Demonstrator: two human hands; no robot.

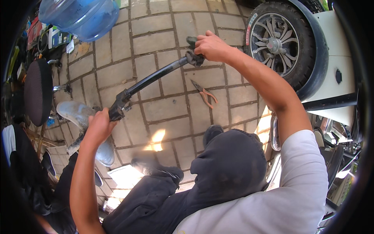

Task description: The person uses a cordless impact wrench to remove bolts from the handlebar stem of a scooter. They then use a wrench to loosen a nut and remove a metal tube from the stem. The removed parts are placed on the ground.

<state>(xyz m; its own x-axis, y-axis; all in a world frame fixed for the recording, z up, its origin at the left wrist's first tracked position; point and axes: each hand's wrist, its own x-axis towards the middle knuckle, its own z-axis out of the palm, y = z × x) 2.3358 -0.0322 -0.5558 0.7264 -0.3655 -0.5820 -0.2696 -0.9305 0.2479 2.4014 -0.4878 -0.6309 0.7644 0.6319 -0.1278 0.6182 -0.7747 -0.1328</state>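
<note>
A long black metal tube (157, 75) slants across in front of me, its far end up and to the right. My left hand (102, 125) is closed round its lower part, beside a black clamp-like joint (121, 102). At the far end, my right hand (212, 46) is closed at a dark, grimy end piece (194, 58); a dark green bit shows past its fingers. Pale blue-grey curved shells (74, 113) lie by my left hand; whether they are joined to the tube I cannot tell. Pliers with orange handles (205, 95) lie on the paving below the tube.
A wheel (274, 43) with a dark mudguard and white body panel stands at the right. At the upper left is a blue water bottle (83, 17); below it stands a dark padded seat (38, 92). Another person's dark-trousered legs (23, 171) are at the left. Brick paving (154, 41) spreads between.
</note>
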